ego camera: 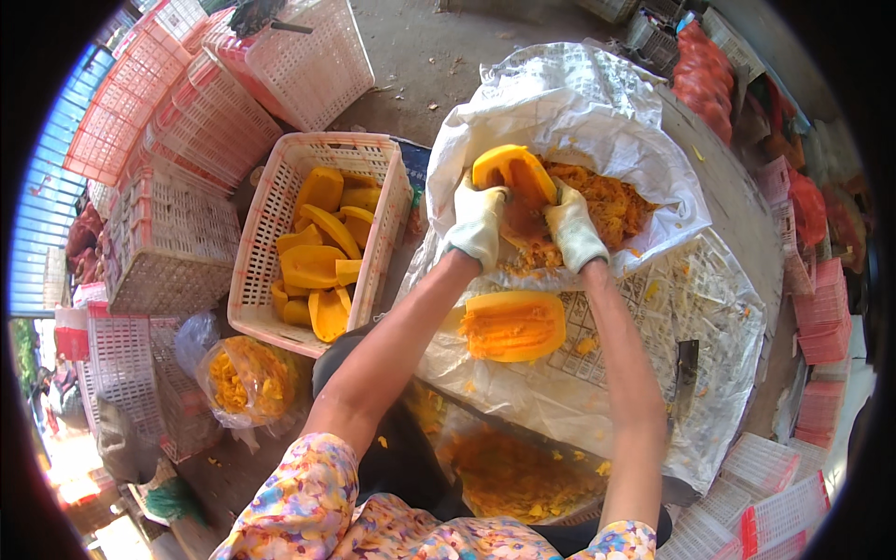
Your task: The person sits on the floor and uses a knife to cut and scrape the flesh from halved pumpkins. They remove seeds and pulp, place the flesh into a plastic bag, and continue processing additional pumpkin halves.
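Both my hands wear pale knit work gloves and hold one orange pumpkin half [514,171] above an open white woven sack [465,129]. My left hand [479,213] grips its left side, and my right hand [574,217] has the lower right side. Stringy pumpkin pulp [616,206] fills the sack's middle, just under and beside the piece. Whether a tool is in either hand cannot be seen. Nearer to me, another pumpkin piece [514,327], cut face up with fibres on it, lies on a flattened woven sack [672,280].
A plastic crate [318,343] at left holds several hollowed pumpkin pieces [311,266]. Beside it sits a clear bag of pumpkin scraps [248,381]. A dark blade [686,371] lies at right on the flattened sack. Below is a scrap-filled container [518,469]. Stacked crates [175,238] line the left.
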`<action>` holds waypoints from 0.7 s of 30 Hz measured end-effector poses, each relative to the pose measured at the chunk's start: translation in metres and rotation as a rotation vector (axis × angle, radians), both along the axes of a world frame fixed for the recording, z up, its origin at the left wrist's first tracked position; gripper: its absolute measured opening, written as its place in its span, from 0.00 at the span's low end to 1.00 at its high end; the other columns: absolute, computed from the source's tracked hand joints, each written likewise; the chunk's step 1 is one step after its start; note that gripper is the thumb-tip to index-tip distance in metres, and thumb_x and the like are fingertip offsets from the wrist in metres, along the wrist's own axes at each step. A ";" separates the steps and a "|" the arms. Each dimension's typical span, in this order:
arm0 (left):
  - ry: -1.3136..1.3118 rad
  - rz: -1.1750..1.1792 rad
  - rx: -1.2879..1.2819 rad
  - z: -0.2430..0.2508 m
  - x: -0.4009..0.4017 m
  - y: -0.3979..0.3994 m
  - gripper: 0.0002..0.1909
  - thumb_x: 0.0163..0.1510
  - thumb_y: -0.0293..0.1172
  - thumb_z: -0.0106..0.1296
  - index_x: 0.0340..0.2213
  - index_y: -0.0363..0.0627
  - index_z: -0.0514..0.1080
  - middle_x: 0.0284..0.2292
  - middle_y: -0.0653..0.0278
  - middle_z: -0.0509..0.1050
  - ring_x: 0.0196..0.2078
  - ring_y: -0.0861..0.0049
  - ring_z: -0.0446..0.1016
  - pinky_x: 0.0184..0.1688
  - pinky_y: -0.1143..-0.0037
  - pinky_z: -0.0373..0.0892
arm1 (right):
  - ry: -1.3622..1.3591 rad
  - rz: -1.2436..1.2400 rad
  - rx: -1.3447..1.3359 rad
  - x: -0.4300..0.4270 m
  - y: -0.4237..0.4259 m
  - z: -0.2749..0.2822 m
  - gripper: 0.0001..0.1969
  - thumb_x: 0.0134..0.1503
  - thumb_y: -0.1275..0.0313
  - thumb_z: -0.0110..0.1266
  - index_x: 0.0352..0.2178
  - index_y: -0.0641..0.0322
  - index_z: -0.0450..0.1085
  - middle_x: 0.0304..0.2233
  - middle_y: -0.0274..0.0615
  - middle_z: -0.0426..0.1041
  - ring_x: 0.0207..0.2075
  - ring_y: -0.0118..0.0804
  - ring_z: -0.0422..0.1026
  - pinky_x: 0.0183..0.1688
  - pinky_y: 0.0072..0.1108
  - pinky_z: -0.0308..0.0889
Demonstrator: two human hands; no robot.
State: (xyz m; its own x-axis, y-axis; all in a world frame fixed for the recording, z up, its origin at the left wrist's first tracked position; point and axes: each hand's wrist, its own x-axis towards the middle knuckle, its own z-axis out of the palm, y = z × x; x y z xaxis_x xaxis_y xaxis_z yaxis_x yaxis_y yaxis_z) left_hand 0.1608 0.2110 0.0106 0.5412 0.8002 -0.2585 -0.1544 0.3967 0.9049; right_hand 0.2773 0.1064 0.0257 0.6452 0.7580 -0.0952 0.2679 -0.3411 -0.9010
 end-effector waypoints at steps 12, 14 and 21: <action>0.150 -0.152 0.155 0.014 -0.012 0.019 0.14 0.57 0.24 0.53 0.46 0.39 0.72 0.35 0.64 0.76 0.33 0.80 0.72 0.36 0.80 0.70 | -0.606 -0.288 -0.139 -0.004 -0.009 -0.015 0.24 0.50 0.86 0.47 0.51 0.65 0.67 0.40 0.54 0.75 0.41 0.46 0.77 0.40 0.29 0.74; 0.201 -0.082 0.200 0.004 -0.016 0.021 0.14 0.58 0.24 0.53 0.46 0.39 0.72 0.35 0.65 0.76 0.34 0.80 0.74 0.36 0.79 0.70 | -0.644 -0.311 -0.039 -0.033 -0.006 -0.011 0.20 0.53 0.81 0.50 0.49 0.63 0.68 0.41 0.53 0.75 0.38 0.45 0.77 0.40 0.29 0.76; 0.198 -0.071 0.067 0.009 -0.014 0.016 0.13 0.58 0.27 0.52 0.45 0.39 0.71 0.36 0.61 0.77 0.35 0.77 0.75 0.37 0.79 0.72 | -0.674 0.083 0.309 -0.075 0.016 -0.041 0.17 0.49 0.75 0.57 0.43 0.68 0.74 0.49 0.58 0.72 0.49 0.60 0.71 0.55 0.35 0.67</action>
